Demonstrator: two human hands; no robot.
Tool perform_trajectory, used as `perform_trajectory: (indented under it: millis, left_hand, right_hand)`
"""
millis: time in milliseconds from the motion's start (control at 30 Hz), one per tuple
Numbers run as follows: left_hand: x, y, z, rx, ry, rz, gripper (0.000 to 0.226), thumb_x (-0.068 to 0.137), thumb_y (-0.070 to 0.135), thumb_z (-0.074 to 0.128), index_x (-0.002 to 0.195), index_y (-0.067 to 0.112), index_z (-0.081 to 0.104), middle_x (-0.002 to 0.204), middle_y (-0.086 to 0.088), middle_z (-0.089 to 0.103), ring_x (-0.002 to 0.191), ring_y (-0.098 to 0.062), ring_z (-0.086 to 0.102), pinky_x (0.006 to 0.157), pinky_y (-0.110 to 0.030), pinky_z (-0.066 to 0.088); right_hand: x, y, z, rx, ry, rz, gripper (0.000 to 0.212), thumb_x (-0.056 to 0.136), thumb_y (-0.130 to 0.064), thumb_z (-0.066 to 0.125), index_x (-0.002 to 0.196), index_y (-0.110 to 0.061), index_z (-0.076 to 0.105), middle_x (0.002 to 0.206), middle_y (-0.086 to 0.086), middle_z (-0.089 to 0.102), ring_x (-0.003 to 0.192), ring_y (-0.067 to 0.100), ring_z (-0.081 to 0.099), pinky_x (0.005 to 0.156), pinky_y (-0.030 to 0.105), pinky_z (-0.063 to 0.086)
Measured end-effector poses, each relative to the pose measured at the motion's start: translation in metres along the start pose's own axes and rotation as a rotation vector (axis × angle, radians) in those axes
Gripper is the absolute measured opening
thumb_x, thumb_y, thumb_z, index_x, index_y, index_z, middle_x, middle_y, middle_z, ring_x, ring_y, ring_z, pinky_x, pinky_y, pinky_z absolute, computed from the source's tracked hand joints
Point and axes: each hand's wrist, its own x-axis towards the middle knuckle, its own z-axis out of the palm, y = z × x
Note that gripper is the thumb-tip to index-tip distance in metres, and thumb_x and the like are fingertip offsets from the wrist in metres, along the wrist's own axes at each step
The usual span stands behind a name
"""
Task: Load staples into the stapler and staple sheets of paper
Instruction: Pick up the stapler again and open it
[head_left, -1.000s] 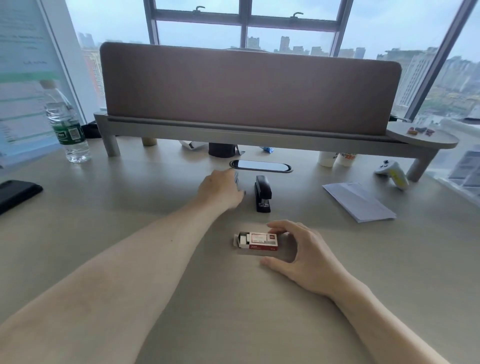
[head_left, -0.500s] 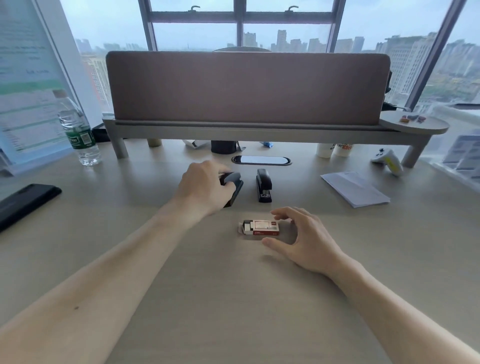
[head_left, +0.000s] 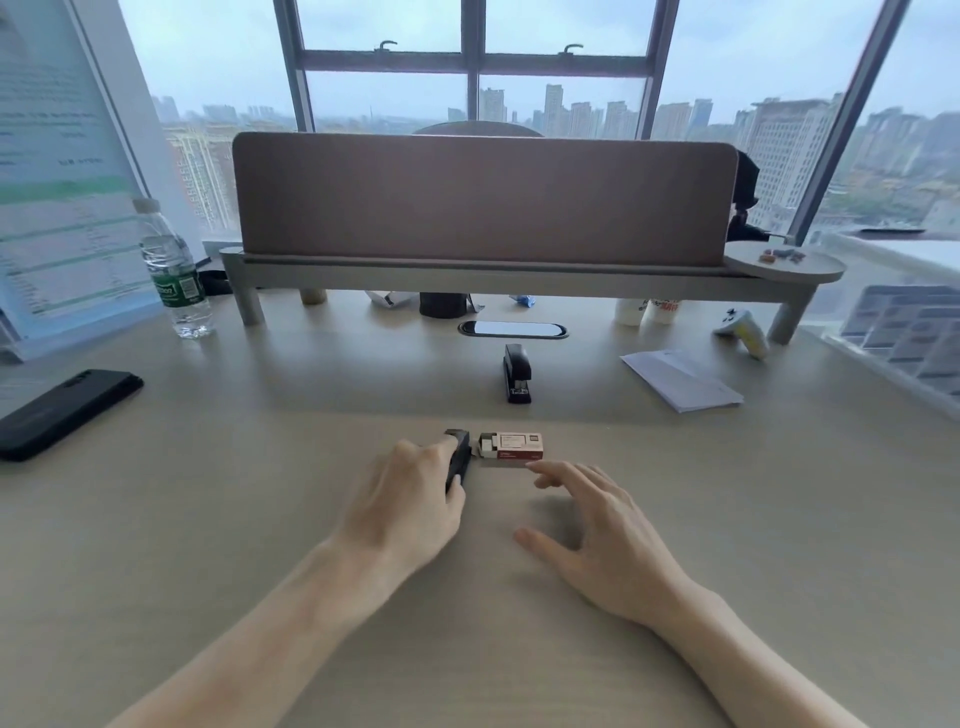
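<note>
Matt wood-grain desk (head_left: 260, 519) under both hands; beyond them a black plastic stapler (head_left: 517, 372) (slightly glossy), cardboard staple box (head_left: 514, 446), and white paper sheets (head_left: 680, 381).

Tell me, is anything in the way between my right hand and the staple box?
Nothing visible is. The right hand is open just short of the staple box, fingertips close to its right end, with bare desk between. The stapler in the left hand lies at the box's other end.
</note>
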Motion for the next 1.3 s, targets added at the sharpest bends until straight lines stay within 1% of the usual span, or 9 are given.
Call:
perform_trajectory:
  millis: [167, 267, 400, 567, 733, 900, 1000, 1100, 1300]
  left_hand:
    - [-0.006, 0.028, 0.003, -0.045, -0.035, -0.050, 0.035, 0.094, 0.042, 0.063, 0.120, 0.020, 0.060, 0.109, -0.006, 0.071, 0.103, -0.031, 0.071, 0.081, -0.036, 0.054]
    - [-0.003, 0.040, -0.015, -0.270, -0.081, -0.074, 0.030, 0.094, 0.051, 0.065, 0.114, 0.029, 0.069, 0.099, 0.006, 0.075, 0.089, -0.017, 0.071, 0.077, -0.025, 0.051]
    - [0.020, 0.018, -0.031, -0.297, -0.064, 0.043, 0.029, 0.097, 0.035, 0.062, 0.125, 0.030, 0.069, 0.104, 0.011, 0.080, 0.085, -0.013, 0.074, 0.086, -0.033, 0.059]
    - [0.034, -0.014, -0.029, -0.199, -0.482, 0.244, 0.059, 0.074, 0.031, 0.066, 0.132, 0.041, 0.066, 0.133, 0.016, 0.069, 0.124, -0.006, 0.062, 0.111, -0.031, 0.046]
    - [0.036, -0.009, -0.007, -0.241, -0.320, 0.311, 0.035, 0.079, 0.039, 0.080, 0.114, 0.039, 0.075, 0.105, 0.016, 0.075, 0.099, -0.006, 0.067, 0.091, -0.031, 0.053]
    - [0.028, 0.007, 0.016, -0.420, -0.235, 0.251, 0.029, 0.082, 0.041, 0.085, 0.108, 0.034, 0.077, 0.091, 0.011, 0.074, 0.080, -0.004, 0.063, 0.071, -0.014, 0.045]
    - [0.025, 0.013, 0.025, -0.494, -0.206, 0.220, 0.028, 0.085, 0.038, 0.083, 0.112, 0.032, 0.076, 0.095, 0.013, 0.075, 0.083, 0.001, 0.063, 0.073, -0.006, 0.041]
    - [0.026, 0.017, 0.028, -0.504, -0.220, 0.211, 0.028, 0.088, 0.039, 0.080, 0.115, 0.032, 0.075, 0.101, 0.012, 0.076, 0.090, -0.004, 0.065, 0.078, -0.011, 0.044]
    - [0.039, 0.032, 0.027, -0.497, -0.252, 0.221, 0.019, 0.088, 0.037, 0.079, 0.104, 0.030, 0.072, 0.086, 0.018, 0.068, 0.085, -0.007, 0.062, 0.071, -0.014, 0.044]
  right_hand:
    - [0.001, -0.002, 0.001, -0.006, -0.019, 0.014, 0.067, 0.079, -0.069, 0.071, 0.136, -0.038, 0.057, 0.120, -0.025, 0.063, 0.115, -0.005, 0.057, 0.093, -0.002, 0.031]
    - [0.000, -0.004, 0.000, 0.006, -0.028, 0.008, 0.072, 0.073, -0.074, 0.072, 0.135, -0.040, 0.058, 0.117, -0.026, 0.064, 0.107, -0.010, 0.057, 0.092, 0.004, 0.037]
    - [0.001, -0.004, -0.002, 0.022, -0.046, 0.015, 0.080, 0.066, -0.079, 0.073, 0.134, -0.038, 0.060, 0.113, -0.024, 0.066, 0.102, -0.013, 0.056, 0.088, -0.001, 0.034]
    - [0.006, -0.003, 0.003, -0.019, -0.041, 0.001, 0.078, 0.062, -0.077, 0.076, 0.128, -0.037, 0.063, 0.110, -0.024, 0.068, 0.104, -0.002, 0.062, 0.090, 0.012, 0.040]
    - [0.013, 0.003, 0.004, 0.020, -0.049, 0.010, 0.066, 0.067, -0.066, 0.081, 0.124, -0.037, 0.064, 0.109, -0.019, 0.072, 0.099, 0.003, 0.064, 0.088, 0.022, 0.049]
    - [0.016, 0.015, -0.007, 0.174, -0.069, 0.052, 0.042, 0.078, -0.031, 0.087, 0.116, -0.035, 0.068, 0.101, -0.013, 0.078, 0.093, 0.004, 0.072, 0.089, 0.027, 0.056]
    - [0.019, 0.023, -0.013, 0.213, -0.101, 0.065, 0.042, 0.080, -0.024, 0.088, 0.116, -0.034, 0.069, 0.102, -0.014, 0.079, 0.096, 0.004, 0.074, 0.092, 0.031, 0.058]
    - [0.021, 0.027, -0.012, 0.287, -0.088, 0.102, 0.045, 0.079, -0.020, 0.090, 0.116, -0.033, 0.069, 0.104, -0.013, 0.080, 0.095, 0.006, 0.076, 0.094, 0.035, 0.060]
    - [0.019, 0.030, -0.011, 0.427, 0.013, 0.166, 0.037, 0.082, -0.016, 0.088, 0.111, -0.029, 0.070, 0.097, -0.004, 0.082, 0.088, 0.014, 0.079, 0.090, 0.042, 0.063]
